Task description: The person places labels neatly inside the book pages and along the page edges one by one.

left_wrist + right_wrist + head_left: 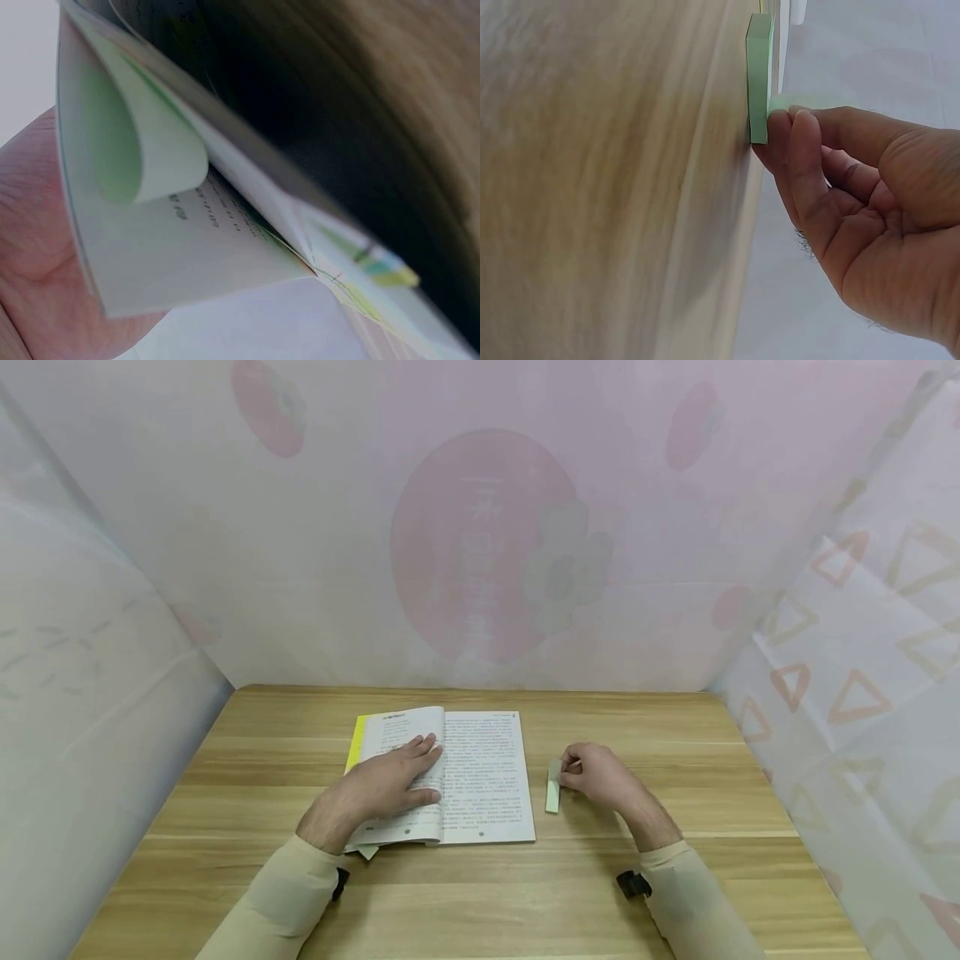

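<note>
An open book (483, 777) lies on the table with printed pages facing up. My left hand (386, 781) rests on its left page, fingers spread, holding the page down. To the right of the book sits a narrow green sticky note pad (552, 799). My right hand (603, 779) pinches the top sheet between thumb and fingers. In the right wrist view that thin green sheet (821, 100) sticks out from the pad (758, 75) at the fingertips. A green sticky note (172, 154) curls between the pages in the left wrist view.
The wooden table (487, 902) holds the book and pad. A pale green corner (367, 852) pokes out below the book's lower left edge, and a yellow cover strip (354, 743) shows at its left. Printed cloth walls (330, 568) enclose the back and both sides.
</note>
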The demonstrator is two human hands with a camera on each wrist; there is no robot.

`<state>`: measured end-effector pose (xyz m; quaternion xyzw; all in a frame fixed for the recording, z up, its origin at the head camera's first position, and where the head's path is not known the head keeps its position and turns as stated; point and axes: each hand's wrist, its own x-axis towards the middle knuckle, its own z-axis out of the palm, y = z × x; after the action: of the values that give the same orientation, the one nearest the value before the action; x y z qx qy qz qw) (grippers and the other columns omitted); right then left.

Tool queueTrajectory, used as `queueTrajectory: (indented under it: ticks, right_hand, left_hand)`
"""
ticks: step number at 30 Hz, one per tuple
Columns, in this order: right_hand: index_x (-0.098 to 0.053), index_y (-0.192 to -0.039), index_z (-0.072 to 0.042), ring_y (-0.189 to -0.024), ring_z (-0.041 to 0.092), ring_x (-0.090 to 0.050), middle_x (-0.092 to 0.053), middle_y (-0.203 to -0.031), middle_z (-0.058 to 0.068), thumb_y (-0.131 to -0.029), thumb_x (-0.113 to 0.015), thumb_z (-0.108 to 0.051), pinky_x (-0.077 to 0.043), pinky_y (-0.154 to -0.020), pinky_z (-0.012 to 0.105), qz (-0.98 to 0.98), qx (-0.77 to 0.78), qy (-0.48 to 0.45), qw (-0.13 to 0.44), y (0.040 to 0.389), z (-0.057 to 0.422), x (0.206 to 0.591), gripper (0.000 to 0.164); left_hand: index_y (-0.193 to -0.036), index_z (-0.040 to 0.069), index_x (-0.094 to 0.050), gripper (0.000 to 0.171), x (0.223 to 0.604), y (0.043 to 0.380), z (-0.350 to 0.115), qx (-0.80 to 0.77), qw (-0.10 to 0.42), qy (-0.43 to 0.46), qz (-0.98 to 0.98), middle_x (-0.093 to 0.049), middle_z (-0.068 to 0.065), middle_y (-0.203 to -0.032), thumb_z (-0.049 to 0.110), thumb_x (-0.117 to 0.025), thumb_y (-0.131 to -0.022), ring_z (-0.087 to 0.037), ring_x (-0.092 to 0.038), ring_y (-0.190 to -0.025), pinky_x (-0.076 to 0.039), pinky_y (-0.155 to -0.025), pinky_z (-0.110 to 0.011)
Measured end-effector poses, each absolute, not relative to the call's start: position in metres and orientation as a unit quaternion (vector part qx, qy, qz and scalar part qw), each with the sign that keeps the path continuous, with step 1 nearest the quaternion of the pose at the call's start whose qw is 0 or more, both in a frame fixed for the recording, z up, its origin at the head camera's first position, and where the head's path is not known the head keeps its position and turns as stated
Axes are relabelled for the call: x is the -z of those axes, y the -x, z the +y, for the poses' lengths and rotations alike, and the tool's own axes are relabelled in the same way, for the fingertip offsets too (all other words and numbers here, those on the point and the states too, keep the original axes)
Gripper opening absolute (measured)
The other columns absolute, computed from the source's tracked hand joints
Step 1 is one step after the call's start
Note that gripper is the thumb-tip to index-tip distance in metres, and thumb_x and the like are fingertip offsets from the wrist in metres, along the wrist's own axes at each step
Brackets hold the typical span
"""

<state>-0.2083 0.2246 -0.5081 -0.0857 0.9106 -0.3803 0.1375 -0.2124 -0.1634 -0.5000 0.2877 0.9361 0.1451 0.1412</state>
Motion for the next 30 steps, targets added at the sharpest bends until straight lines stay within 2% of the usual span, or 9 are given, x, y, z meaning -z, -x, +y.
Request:
queueTrajectory:
  ticks: [4, 8, 16, 21, 25, 30]
  right_hand:
    - [-0.073, -0.105, 0.005, -0.099, 0.026, -0.087, -0.086, -0.111, 0.023, -0.108, -0.079, 0.003, -0.073, -0.077, 0.036, 0.902, 0.398, 0.078, 0.146, 0.2072, 0.2234, 0.5070, 0.007]
    - [-0.073, -0.110, 0.005, -0.094, 0.024, -0.086, -0.086, -0.110, 0.022, -0.110, -0.077, 0.002, -0.072, -0.077, 0.036, 0.903, 0.395, 0.077, 0.150, 0.2064, 0.2223, 0.5057, 0.005]
    - [-0.066, -0.127, 0.006, -0.102, 0.025, -0.086, -0.079, -0.125, 0.028, -0.117, -0.061, 0.006, -0.075, -0.085, 0.037, 0.898, 0.404, 0.077, 0.154, 0.2060, 0.2204, 0.5070, 0.011]
    - [-0.061, -0.131, 0.006, -0.102, 0.026, -0.087, -0.079, -0.122, 0.027, -0.121, -0.053, 0.004, -0.075, -0.085, 0.039, 0.896, 0.411, 0.074, 0.151, 0.2062, 0.2199, 0.5080, 0.013]
    - [-0.060, -0.134, 0.006, -0.102, 0.028, -0.088, -0.079, -0.122, 0.028, -0.121, -0.053, 0.003, -0.075, -0.085, 0.041, 0.894, 0.414, 0.079, 0.149, 0.2064, 0.2200, 0.5056, 0.014]
    - [-0.068, -0.131, 0.004, -0.104, 0.029, -0.086, -0.083, -0.121, 0.023, -0.119, -0.063, -0.003, -0.074, -0.082, 0.040, 0.911, 0.380, 0.102, 0.123, 0.2076, 0.2195, 0.5009, 0.014]
  left_hand:
    - [-0.179, -0.001, -0.043, 0.084, 0.4998, 0.2121, -0.1630, -0.144, 0.141, -0.287, 0.937, -0.033, -0.023, -0.192, 0.042, -0.075, -0.116, -0.044, -0.033, -0.181, -0.035, -0.146, -0.062]
    - [-0.179, 0.000, -0.043, 0.083, 0.5000, 0.2120, -0.1628, -0.142, 0.141, -0.286, 0.937, -0.033, -0.022, -0.192, 0.042, -0.075, -0.116, -0.044, -0.033, -0.181, -0.035, -0.146, -0.062]
    - [-0.180, 0.000, -0.043, 0.083, 0.5003, 0.2122, -0.1629, -0.144, 0.145, -0.283, 0.937, -0.033, -0.022, -0.193, 0.043, -0.075, -0.116, -0.044, -0.033, -0.181, -0.034, -0.146, -0.062]
    - [-0.180, 0.000, -0.042, 0.083, 0.5010, 0.2126, -0.1631, -0.145, 0.146, -0.284, 0.937, -0.032, -0.022, -0.193, 0.043, -0.074, -0.116, -0.044, -0.032, -0.182, -0.034, -0.146, -0.062]
    - [-0.180, 0.000, -0.042, 0.083, 0.5015, 0.2129, -0.1633, -0.145, 0.146, -0.283, 0.937, -0.032, -0.022, -0.193, 0.043, -0.074, -0.116, -0.043, -0.032, -0.182, -0.034, -0.146, -0.062]
    - [-0.180, 0.000, -0.043, 0.082, 0.5020, 0.2131, -0.1636, -0.143, 0.144, -0.283, 0.937, -0.033, -0.022, -0.193, 0.043, -0.074, -0.116, -0.043, -0.032, -0.182, -0.035, -0.146, -0.063]
